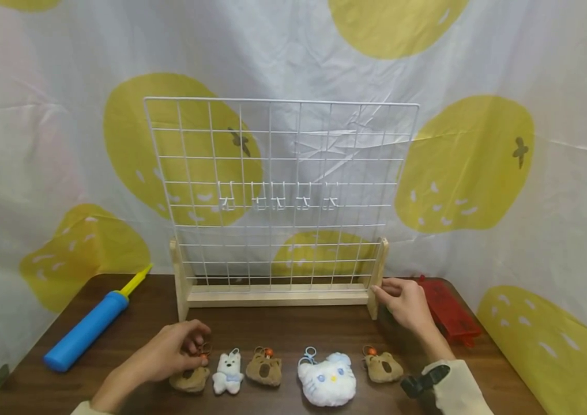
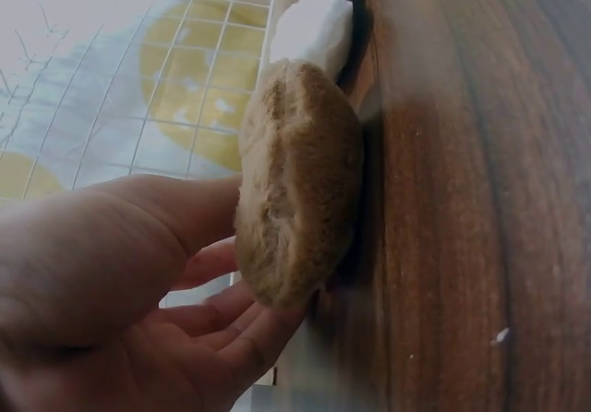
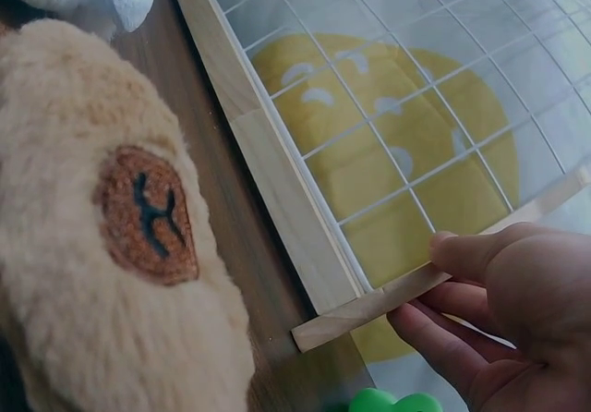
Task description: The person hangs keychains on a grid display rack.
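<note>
At the left of a row of plush keychains lies a brown plush keychain (image 1: 189, 383). My left hand (image 1: 171, 349) pinches it at its top, by the ring and orange bead; the plush body (image 2: 300, 181) partly hides the fingertips in the left wrist view. Behind the row stands a white wire grid rack (image 1: 283, 173) on a wooden base (image 1: 278, 297). With thumb and fingers, my right hand (image 1: 406, 302) grips the rack's right wooden side post (image 3: 369, 318). Several white hooks (image 1: 278, 202) hang across the grid's middle.
Along the row lie a white plush dog (image 1: 228, 374), a brown plush (image 1: 264, 372), a white cat-head plush (image 1: 327, 380) and another brown plush (image 1: 383, 368). A blue hand pump (image 1: 86, 331) lies at left. A red plastic case (image 1: 449, 308) sits behind my right hand.
</note>
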`<action>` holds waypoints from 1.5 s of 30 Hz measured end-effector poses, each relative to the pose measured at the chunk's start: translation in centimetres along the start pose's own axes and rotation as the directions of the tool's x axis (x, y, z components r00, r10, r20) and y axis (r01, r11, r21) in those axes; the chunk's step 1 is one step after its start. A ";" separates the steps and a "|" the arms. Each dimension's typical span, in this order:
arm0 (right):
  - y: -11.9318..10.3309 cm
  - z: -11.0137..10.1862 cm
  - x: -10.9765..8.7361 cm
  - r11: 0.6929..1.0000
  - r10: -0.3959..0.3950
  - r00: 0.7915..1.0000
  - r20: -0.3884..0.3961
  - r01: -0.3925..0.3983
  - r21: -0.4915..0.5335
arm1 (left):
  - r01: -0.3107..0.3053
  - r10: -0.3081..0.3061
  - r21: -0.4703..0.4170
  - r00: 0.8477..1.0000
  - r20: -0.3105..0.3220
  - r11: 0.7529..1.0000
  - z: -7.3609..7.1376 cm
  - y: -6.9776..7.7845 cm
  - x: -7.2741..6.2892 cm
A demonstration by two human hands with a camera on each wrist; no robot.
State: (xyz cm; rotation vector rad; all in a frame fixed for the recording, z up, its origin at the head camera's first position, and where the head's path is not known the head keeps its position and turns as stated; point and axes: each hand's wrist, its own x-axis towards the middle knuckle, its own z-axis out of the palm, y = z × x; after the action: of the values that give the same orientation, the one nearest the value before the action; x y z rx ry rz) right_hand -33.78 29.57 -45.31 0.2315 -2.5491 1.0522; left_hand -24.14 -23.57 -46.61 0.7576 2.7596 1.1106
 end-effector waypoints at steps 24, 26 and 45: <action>0.2 -0.2 0.6 1.000 0.012 1.000 -0.009 -0.012 0.026 | 0.042 -0.042 -0.031 0.999 -0.022 0.999 0.2 0.0 0.8; 0.2 -0.3 0.7 1.000 0.016 1.000 -0.011 -0.015 0.024 | 0.033 -0.034 -0.028 0.999 -0.033 0.999 0.4 0.0 0.9; 0.3 0.1 0.0 0.999 0.027 1.000 -0.007 -0.027 0.027 | 0.107 -0.150 -0.240 0.974 -0.171 0.965 -1.8 4.0 1.5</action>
State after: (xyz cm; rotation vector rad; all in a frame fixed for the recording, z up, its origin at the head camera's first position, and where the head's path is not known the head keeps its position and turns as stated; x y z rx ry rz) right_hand -33.87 29.69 -45.56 0.2012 -2.5394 1.0962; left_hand -24.21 -21.53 -42.39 0.4603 2.7097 1.5093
